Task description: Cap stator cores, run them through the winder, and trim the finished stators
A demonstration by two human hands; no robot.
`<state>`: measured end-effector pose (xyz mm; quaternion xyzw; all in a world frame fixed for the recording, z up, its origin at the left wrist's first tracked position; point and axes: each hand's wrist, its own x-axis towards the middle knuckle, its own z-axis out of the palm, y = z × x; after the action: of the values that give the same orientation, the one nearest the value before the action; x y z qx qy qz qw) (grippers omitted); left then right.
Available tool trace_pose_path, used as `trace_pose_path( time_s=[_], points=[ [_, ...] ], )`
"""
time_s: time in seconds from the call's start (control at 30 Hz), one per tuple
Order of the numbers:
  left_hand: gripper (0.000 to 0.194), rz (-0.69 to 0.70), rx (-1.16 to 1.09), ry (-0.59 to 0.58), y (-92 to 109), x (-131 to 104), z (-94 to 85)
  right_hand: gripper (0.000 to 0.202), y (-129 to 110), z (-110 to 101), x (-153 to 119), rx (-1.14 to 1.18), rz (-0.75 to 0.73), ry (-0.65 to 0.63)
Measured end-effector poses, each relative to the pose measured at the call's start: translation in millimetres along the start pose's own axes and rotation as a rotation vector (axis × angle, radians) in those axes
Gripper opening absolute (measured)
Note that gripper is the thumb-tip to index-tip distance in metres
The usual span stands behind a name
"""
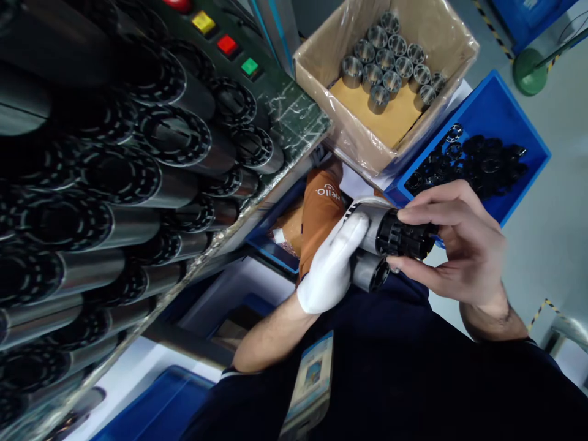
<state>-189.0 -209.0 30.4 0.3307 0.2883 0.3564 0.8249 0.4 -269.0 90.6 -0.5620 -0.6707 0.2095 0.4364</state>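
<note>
My left hand, in a white glove, is wrapped around two grey metal cylinders that look like motor stator cores. The upper cylinder points to the right, and the lower cylinder lies beside it with a dark ring at its end. Bare, my right hand pinches black slotted plastic end pieces between thumb and fingers. These pieces sit against the right end of the upper cylinder; whether they are fully seated I cannot tell. The palm side of the gloved hand is hidden.
Rows of cylinders with black end rings stand on a bench at left, by coloured buttons. A plastic-lined carton holds several metal cylinders. Black parts lie in a blue bin. Someone's orange sleeve is beyond my glove.
</note>
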Motion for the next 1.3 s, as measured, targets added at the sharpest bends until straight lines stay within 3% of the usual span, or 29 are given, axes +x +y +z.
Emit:
trace_pose_path(
  time_s=[0.33,0.53,0.77,0.87,0.97,1.07,1.17,1.3],
  points=[
    [0.050,-0.095,-0.068,0.016,-13.8,9.5,0.4,0.052,0.5,-5.7,0.3,-0.084,0.091,-0.013],
    [0.047,-0.028,-0.001,0.004,-9.4,11.0,-5.2,0.062,-4.0,-1.4,1.6,-0.107,0.136,0.025],
    [0.048,0.005,0.073,0.007,-2.7,9.0,-8.7,0.061,10.2,14.5,4.2,-0.091,0.002,-0.001],
    [0.043,0.035,0.044,0.079,-4.7,10.7,-7.3,0.059,16.3,16.5,2.5,-0.170,-0.051,0.003],
    [0.039,0.070,-0.004,0.178,-8.4,13.6,-3.7,0.056,17.4,13.3,-1.7,-0.125,-0.053,0.098],
    [0.042,0.022,-0.034,0.179,-9.0,15.2,3.2,0.054,14.0,15.3,-7.8,0.012,-0.072,0.228],
    [0.041,-0.030,-0.126,0.170,-3.8,14.9,12.1,0.050,9.6,29.9,-14.3,0.137,-0.060,0.323],
    [0.043,0.043,-0.175,0.172,3.6,10.3,19.4,0.040,9.4,55.8,-25.5,0.189,-0.050,0.383]
  ],
)
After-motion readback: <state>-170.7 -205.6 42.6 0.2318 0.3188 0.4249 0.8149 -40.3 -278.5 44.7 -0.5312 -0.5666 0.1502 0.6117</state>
